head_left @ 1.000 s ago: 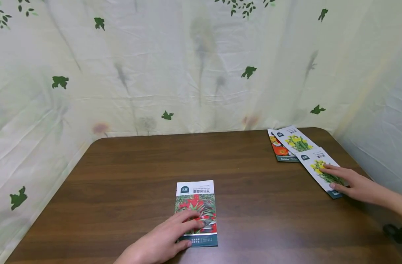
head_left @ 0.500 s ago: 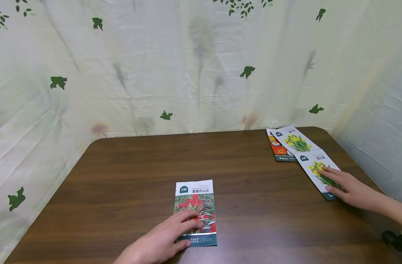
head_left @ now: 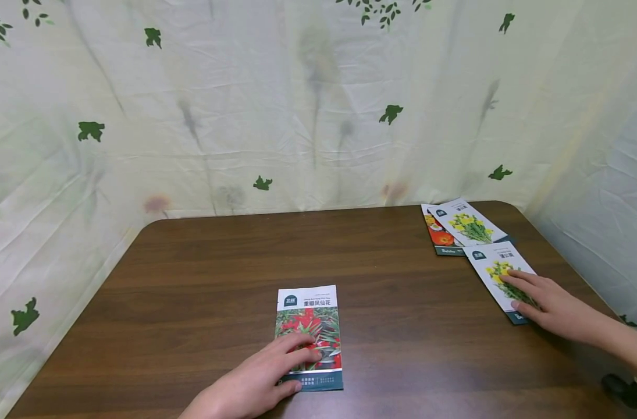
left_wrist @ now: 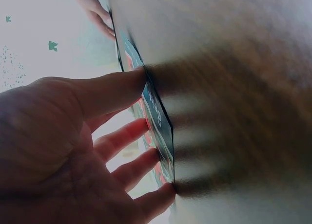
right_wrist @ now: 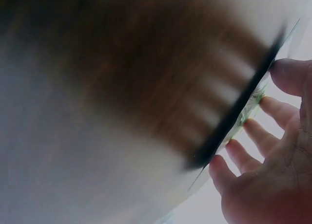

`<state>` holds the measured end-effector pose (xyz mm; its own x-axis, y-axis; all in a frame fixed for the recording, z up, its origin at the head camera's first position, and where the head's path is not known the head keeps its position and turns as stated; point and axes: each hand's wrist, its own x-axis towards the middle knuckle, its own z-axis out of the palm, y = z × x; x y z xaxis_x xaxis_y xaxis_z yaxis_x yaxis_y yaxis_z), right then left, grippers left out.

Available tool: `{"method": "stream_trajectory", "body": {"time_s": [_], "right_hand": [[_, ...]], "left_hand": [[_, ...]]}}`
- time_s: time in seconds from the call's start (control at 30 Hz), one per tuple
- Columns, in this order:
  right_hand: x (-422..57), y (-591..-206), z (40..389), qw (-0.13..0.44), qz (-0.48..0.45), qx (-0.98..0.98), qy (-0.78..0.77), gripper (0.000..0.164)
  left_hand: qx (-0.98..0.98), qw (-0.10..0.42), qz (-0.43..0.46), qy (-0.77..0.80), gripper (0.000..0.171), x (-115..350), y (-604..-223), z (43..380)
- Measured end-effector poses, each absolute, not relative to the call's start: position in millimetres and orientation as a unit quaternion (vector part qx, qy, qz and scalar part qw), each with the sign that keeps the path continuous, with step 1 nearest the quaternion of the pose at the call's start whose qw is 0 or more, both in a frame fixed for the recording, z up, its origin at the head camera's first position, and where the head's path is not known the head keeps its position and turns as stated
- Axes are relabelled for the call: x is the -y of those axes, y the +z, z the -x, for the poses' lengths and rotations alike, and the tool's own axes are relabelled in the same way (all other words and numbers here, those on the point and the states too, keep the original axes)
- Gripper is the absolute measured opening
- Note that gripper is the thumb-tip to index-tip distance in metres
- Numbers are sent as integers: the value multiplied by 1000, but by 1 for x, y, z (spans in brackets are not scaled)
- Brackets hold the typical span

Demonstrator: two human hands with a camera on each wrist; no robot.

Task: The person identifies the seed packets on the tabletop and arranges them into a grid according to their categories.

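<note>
The left hand [head_left: 255, 372] rests on the red-flower packet [head_left: 322, 327] on the tabletop [head_left: 213, 273], fingers [left_wrist: 139, 166] spread; the right hand [head_left: 556, 306], fingers [right_wrist: 241, 156] spread, touches the yellow-flower packet [head_left: 491, 280] by two overlapping packets [head_left: 465, 224].

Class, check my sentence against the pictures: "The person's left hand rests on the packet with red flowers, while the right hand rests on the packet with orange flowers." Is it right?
Not quite. The right hand rests on a packet with yellow flowers, as the head view shows. The left hand does rest on the packet with red flowers.
</note>
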<state>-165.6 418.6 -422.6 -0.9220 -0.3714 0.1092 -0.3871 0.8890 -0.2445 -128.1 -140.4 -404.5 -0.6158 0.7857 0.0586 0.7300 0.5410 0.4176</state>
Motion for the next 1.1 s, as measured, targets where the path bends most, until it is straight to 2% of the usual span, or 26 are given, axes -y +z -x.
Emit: {"method": "stream_trajectory", "body": {"time_s": [0.43, 0.7, 1.1], "right_hand": [[-406, -421, 158, 25, -192, 974, 118, 54], [-401, -423, 153, 27, -196, 975, 105, 55], [-390, -427, 145, 41, -191, 973, 123, 55]], "left_hand": [[-879, 71, -426, 201, 41, 140, -403, 127], [-874, 46, -441, 200, 42, 140, -406, 127], [-884, 87, -415, 199, 40, 139, -402, 128]]}}
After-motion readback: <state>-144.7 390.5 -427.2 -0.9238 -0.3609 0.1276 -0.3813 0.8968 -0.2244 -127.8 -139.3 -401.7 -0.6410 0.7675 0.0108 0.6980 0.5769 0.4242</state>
